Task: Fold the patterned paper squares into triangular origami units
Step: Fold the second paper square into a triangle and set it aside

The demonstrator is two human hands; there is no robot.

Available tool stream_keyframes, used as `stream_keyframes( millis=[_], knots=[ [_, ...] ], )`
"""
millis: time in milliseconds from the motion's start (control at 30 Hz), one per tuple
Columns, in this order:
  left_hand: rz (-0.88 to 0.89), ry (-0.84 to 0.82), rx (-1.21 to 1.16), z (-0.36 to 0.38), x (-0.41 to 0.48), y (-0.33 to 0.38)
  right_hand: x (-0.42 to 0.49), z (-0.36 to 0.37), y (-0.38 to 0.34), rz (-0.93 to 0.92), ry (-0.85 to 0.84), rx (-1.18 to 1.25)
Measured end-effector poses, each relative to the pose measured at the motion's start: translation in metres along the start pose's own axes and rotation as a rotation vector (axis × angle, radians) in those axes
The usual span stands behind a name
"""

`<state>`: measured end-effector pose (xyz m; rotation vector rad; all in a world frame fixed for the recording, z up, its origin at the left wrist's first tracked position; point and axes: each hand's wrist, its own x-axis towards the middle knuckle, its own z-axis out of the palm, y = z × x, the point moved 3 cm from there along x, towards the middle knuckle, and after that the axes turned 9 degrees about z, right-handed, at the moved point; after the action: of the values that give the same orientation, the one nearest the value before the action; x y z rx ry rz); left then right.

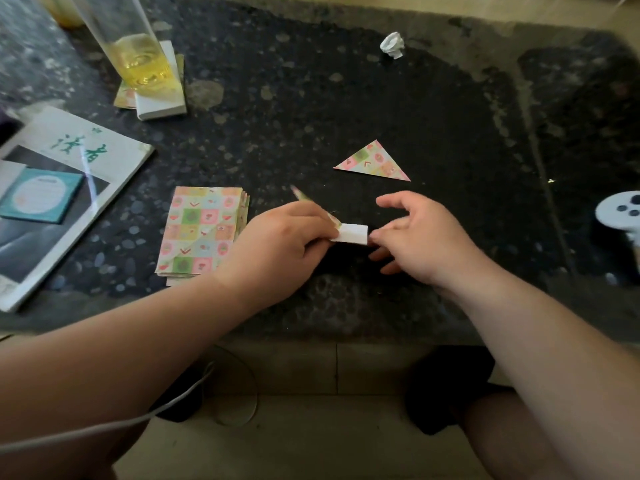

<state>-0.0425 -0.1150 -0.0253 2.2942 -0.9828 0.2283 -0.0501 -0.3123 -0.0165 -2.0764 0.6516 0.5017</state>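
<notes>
Pinching a half-folded paper, white side up, left hand is curling its fingers round it above the table. Right hand is hovering just beside its right end, fingers loose, holding nothing. 1 finished triangle is lying farther off; paper stack is sitting left.

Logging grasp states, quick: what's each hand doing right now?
Left hand: holding the half-folded paper.
Right hand: open, fingers spread beside the paper's white end; contact cannot be told.
</notes>
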Motion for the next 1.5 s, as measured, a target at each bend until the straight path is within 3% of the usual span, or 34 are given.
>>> stream_keyframes(
  millis=[100,200,300,500,733,900,1100,1300,1500],
  knots=[
    [-0.063,-0.011,-0.015,0.001,-0.001,-0.006,-0.001,-0.006,0.000,-0.339,0.141,-0.395],
    [-0.109,-0.025,-0.031,0.001,-0.003,-0.008,-0.005,-0.001,0.003,-0.617,0.102,-0.432],
    [-0.132,-0.029,-0.068,0.001,-0.005,-0.009,-0.006,0.008,0.007,-0.729,0.077,-0.474],
    [-0.142,-0.105,-0.091,0.000,-0.015,-0.016,0.003,0.014,0.016,-0.770,0.156,-0.423],
    [-0.192,-0.518,0.159,-0.008,-0.021,-0.015,0.001,0.021,0.012,-0.823,0.185,-0.498],
    [-0.169,-0.667,0.177,-0.014,-0.030,-0.015,0.002,0.029,0.011,-0.829,0.045,-0.507],
    [-0.126,-0.657,0.161,-0.020,-0.029,-0.018,0.006,0.027,0.009,-0.686,-0.133,-0.509],
    [-0.075,-0.634,0.144,-0.017,-0.027,-0.014,0.004,0.030,0.007,-0.558,-0.126,-0.480],
    [-0.015,-0.682,0.288,-0.017,-0.042,-0.007,0.007,0.030,-0.001,-0.417,-0.112,-0.483]
  ],
)
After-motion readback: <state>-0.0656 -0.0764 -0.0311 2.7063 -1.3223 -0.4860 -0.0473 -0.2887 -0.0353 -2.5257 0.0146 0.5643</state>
